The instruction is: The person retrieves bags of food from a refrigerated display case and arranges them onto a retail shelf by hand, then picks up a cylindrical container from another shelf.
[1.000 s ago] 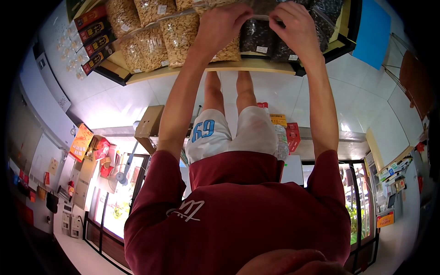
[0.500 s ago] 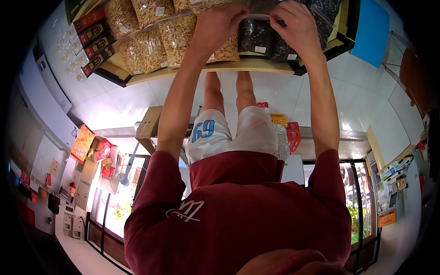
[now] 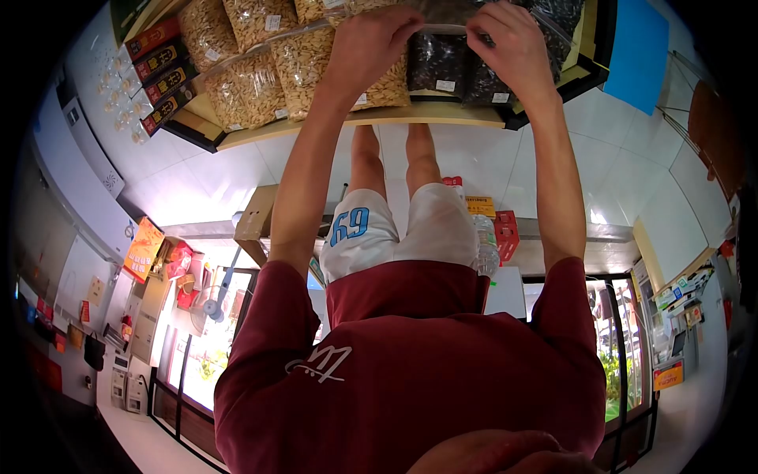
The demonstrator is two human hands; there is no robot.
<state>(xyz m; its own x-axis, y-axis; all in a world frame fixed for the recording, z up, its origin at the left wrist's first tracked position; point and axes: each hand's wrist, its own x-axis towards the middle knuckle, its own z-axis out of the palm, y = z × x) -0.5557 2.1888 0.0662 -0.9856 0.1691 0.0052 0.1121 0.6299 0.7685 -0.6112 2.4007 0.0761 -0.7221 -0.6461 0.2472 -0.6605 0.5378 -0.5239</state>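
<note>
Pinching one dark-filled bag [image 3: 437, 63] near its top, one left hand [image 3: 369, 49], one right hand [image 3: 515, 43], four boxes [image 3: 167, 80] leftward on my side.

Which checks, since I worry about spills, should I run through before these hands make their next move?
1. Left hand has a firm pinch: cannot tell; its fingers are curled, but contact is unclear.
2. Right hand is beside the dark-filled bag between the hands: ok, near its upper end.
3. That bag's top is sealed: cannot tell from this view.
4. Its white label faces the camera: ok, though unreadable.
5. Left wrist is clear of the pale-filled bags: cannot tell; it overlaps them in view.
6. Dark boxes are out of the way: ok, apart from both hands.
</note>
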